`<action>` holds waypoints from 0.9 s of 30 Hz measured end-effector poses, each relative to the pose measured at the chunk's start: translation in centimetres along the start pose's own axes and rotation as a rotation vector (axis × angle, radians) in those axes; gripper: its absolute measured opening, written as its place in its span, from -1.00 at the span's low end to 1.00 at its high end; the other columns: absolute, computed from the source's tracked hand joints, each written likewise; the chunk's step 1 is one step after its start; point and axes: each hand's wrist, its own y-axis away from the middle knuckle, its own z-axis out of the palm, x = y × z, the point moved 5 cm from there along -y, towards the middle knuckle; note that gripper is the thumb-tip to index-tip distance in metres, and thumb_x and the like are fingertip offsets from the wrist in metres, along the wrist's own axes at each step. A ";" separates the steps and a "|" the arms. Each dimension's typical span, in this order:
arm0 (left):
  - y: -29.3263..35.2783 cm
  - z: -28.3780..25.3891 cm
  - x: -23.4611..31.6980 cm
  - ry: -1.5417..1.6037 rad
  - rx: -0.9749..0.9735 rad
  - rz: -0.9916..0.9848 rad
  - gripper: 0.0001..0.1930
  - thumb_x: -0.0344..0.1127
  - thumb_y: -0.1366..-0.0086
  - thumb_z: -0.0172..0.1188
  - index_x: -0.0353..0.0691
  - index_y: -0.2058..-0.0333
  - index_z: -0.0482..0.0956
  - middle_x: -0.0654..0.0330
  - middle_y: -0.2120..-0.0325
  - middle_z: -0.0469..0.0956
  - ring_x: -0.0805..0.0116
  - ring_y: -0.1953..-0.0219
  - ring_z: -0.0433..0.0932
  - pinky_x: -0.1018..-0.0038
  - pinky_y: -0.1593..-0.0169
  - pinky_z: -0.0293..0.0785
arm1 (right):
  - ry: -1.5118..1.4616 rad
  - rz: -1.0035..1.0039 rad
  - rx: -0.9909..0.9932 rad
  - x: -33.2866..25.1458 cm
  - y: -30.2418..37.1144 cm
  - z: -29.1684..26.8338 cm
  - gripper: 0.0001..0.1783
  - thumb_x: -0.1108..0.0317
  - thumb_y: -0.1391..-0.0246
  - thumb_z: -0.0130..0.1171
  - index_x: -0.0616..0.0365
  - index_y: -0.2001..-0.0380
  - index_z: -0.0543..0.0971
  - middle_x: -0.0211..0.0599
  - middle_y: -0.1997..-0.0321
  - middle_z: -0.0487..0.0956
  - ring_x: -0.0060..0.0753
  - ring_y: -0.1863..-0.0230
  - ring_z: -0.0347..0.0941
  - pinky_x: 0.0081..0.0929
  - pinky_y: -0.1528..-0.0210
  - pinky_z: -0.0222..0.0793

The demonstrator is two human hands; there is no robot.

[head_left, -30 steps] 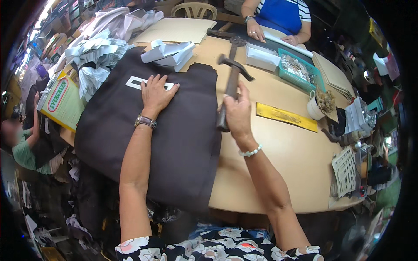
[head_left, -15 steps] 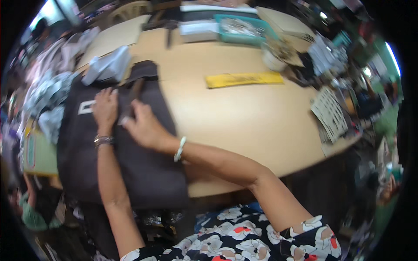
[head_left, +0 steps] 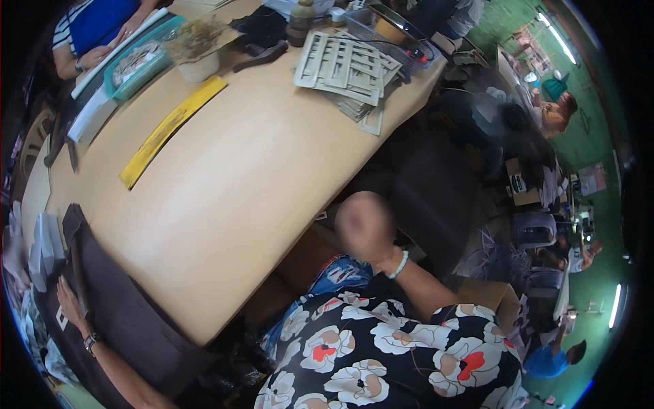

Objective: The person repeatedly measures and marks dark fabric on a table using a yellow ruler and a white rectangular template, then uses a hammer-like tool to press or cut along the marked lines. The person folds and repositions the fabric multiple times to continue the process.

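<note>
My left hand (head_left: pixel 70 305) lies flat, fingers stretched out, on a dark cloth piece (head_left: pixel 133 310) at the table's lower left. Beside its fingertips, a long dark thing (head_left: pixel 80 269) rests on the cloth; its kind I cannot make out. A small white patch (head_left: pixel 62 318) shows next to the hand. Off the table, in front of my body, is my right hand (head_left: pixel 385 258), wrist bent. A round blur covers its fingers, so whether it holds anything is hidden.
A yellow strip (head_left: pixel 174 131) lies on the table (head_left: pixel 225 198). Along the far side are a teal tray (head_left: pixel 143 68), a white pot (head_left: pixel 199 68) and a curved dark tool (head_left: pixel 261 56). Stencil sheets (head_left: pixel 340 67) stack near the right corner. Someone in blue (head_left: pixel 105 27) sits across the table.
My view has swung to the right. The right hand has left the dark cloth and come back to my body, off the table. My left hand remains on the cloth.
</note>
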 end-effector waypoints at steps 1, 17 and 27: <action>-0.1 0.1 -1.0 -0.052 0.008 0.024 -0.45 0.07 -0.45 -0.39 -0.01 -0.28 0.22 0.17 -0.26 0.26 0.14 -0.30 0.17 0.26 -0.32 -0.03 | 0.072 0.099 0.036 2.7 0.3 -0.1 -0.83 0.46 0.13 0.17 0.21 0.38 0.48 -0.13 0.28 0.45 0.00 0.23 0.43 -0.20 0.16 0.36; 1.1 -1.2 0.5 -0.013 -0.015 -0.043 -0.46 0.07 -0.43 -0.27 -0.10 -0.21 0.33 0.17 -0.22 0.31 0.14 -0.28 0.20 0.26 -0.31 0.03 | 0.774 0.084 -0.605 13.6 0.2 9.8 -0.78 0.38 0.01 0.09 0.16 0.27 0.59 -0.18 0.21 0.52 -0.22 0.12 0.45 -0.25 0.12 0.36; 0.3 -0.1 1.0 0.086 -0.008 -0.028 -0.45 0.11 -0.42 -0.28 -0.05 -0.22 0.32 0.14 -0.22 0.31 0.19 -0.29 0.19 0.26 -0.31 0.00 | 0.471 0.318 -0.295 18.8 2.1 6.7 -0.86 0.49 0.02 0.04 0.28 0.40 0.56 0.07 0.41 0.60 0.17 0.33 0.56 -0.12 0.33 0.48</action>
